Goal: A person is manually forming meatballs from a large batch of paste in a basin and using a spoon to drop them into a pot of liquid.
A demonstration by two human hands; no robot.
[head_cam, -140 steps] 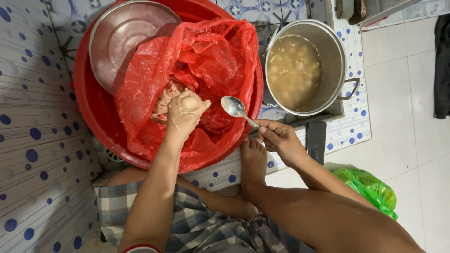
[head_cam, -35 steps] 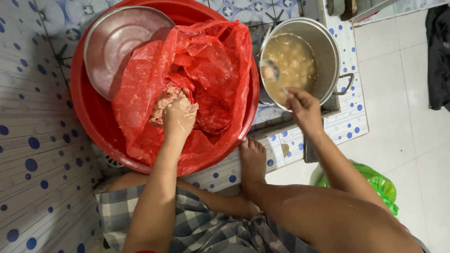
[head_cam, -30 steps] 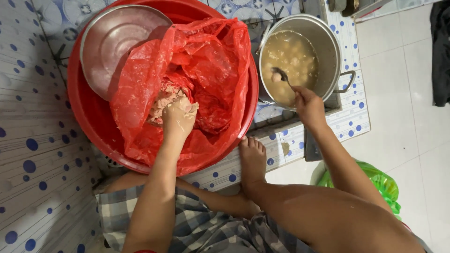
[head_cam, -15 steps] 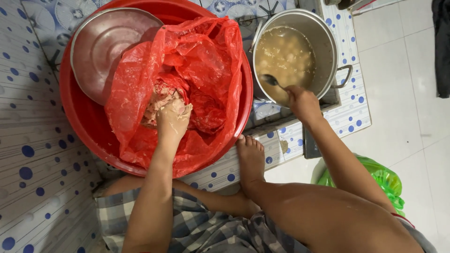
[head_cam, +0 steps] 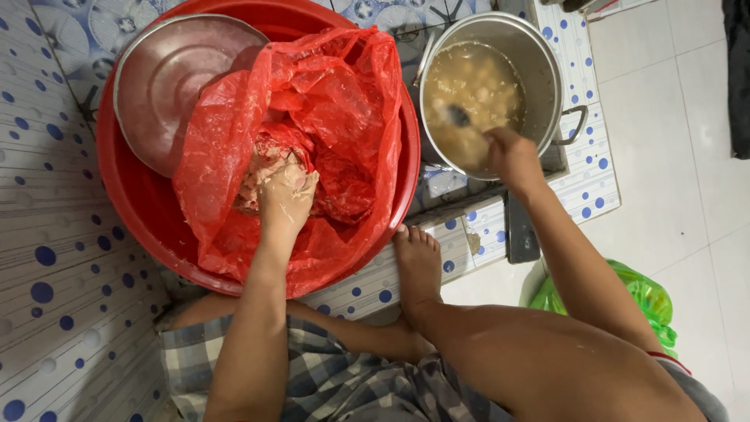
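Note:
My left hand [head_cam: 286,195] is pressed into a mass of pinkish minced meat [head_cam: 258,168] that lies in a red plastic bag [head_cam: 328,117]. The bag sits inside a big red basin [head_cam: 148,227]. My right hand [head_cam: 512,156] holds a metal spoon [head_cam: 457,117] whose bowl dips into the cloudy broth of a steel pot [head_cam: 547,62] on the right. Pale lumps float in the broth.
A steel bowl [head_cam: 168,78] rests upside down in the basin at the upper left. My bare foot [head_cam: 418,262] is planted on the dotted mat in front of the basin. A green plastic bag [head_cam: 648,301] lies on the white tiles at the right.
My right hand carried the spoon from beside the basin over to the pot and lowered it into the broth. My left hand stayed in the meat.

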